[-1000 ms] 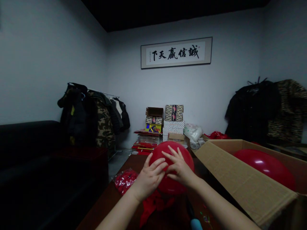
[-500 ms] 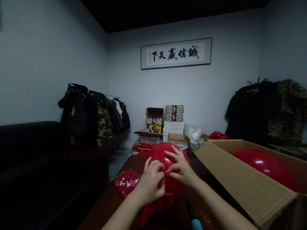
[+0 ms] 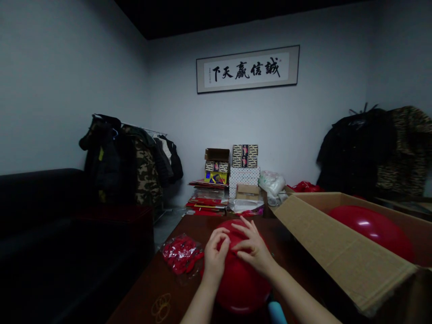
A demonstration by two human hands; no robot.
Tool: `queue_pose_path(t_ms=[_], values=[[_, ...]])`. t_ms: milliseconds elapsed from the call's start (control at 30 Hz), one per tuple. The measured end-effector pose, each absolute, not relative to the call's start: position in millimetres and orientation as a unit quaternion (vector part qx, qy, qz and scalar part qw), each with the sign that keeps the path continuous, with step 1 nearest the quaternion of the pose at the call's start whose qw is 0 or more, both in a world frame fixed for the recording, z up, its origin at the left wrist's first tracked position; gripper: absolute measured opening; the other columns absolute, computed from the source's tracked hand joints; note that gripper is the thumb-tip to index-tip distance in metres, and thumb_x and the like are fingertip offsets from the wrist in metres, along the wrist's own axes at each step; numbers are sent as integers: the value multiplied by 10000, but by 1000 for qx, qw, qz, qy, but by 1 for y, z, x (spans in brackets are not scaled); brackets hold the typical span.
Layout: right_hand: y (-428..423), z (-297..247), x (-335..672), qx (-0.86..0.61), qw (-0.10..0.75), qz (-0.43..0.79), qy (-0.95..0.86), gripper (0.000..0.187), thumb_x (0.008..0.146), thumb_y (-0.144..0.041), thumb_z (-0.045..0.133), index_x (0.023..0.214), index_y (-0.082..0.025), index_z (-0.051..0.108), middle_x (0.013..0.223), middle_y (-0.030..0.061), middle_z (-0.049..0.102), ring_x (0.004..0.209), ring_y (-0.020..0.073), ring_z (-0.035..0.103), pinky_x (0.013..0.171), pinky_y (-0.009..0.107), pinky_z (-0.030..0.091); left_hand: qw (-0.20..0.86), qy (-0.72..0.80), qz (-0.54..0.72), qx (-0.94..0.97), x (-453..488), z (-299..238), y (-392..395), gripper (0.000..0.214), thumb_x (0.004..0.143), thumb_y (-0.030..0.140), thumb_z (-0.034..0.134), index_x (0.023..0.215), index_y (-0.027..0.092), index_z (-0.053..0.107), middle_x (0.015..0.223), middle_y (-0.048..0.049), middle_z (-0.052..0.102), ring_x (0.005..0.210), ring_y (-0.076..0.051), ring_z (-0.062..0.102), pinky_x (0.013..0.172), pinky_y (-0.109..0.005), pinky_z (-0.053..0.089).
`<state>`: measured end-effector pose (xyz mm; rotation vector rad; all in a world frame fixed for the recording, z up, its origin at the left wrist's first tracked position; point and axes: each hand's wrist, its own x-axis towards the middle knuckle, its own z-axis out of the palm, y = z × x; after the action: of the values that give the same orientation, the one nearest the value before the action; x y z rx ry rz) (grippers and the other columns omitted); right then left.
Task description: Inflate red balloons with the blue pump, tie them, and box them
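Observation:
An inflated red balloon (image 3: pixel 241 288) is in front of me, low over the brown table. My left hand (image 3: pixel 216 254) is at its upper left, thumb and forefinger pinched together near the neck. From the right, my right hand (image 3: pixel 254 249) pinches at the same spot with thumb and forefinger, its other fingers raised and spread. The neck itself is mostly hidden by my fingers. Left of the balloon lies a clear plastic bag of red, uninflated balloons (image 3: pixel 182 254). A light-blue handle-like object (image 3: pixel 276 312) shows beside my right forearm, partly covered.
An open cardboard box (image 3: pixel 340 243) with another inflated red balloon (image 3: pixel 371 227) stands at the right. Several thin yellowish bands (image 3: pixel 161 308) lie on the table (image 3: pixel 141 288) at the front left. Stacked boxes (image 3: pixel 245 180) stand at the back, and a dark sofa (image 3: pixel 40 216) at the left.
The balloon has come down and nearer to me, its bulk now below my hands. My left hand has turned more upright. The yellowish bands have come into view.

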<state>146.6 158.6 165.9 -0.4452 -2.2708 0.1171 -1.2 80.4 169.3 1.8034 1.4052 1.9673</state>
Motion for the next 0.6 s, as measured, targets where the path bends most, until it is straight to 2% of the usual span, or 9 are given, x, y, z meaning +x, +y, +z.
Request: queue_pose_path(t_ms=[200,333,467,600], values=[[160,151,155,-187,391,73,-898,223,694,-247,641,848,-406,674,1366,-57,450,1370,259,171,1062,636,76,114,480,597,632,-2,168,77,272,762,238,426,501,196,486,831,-64,627,830,-189,583,797,-327,461],[156,152,153,-189,392,88,-896,268,673,-208,647,843,-414,672,1327,-73,486,1365,240,190,1082,599,80,169,470,606,619,-4,171,75,345,758,199,357,441,195,493,1011,-79,669,983,-216,588,900,-388,445],[152,150,149,-174,400,95,-895,201,698,-239,635,822,-390,679,1235,-51,558,1347,240,236,1082,593,113,203,436,649,590,-7,168,75,334,800,233,389,648,178,681,1233,-87,594,1137,-252,530,994,-447,384],[149,148,147,-156,416,110,-889,206,697,-234,641,825,-391,678,1187,-39,580,1324,244,275,1073,591,167,145,433,634,624,-13,160,73,282,811,288,467,846,206,735,1309,-97,532,1195,-269,482,1027,-456,347]])
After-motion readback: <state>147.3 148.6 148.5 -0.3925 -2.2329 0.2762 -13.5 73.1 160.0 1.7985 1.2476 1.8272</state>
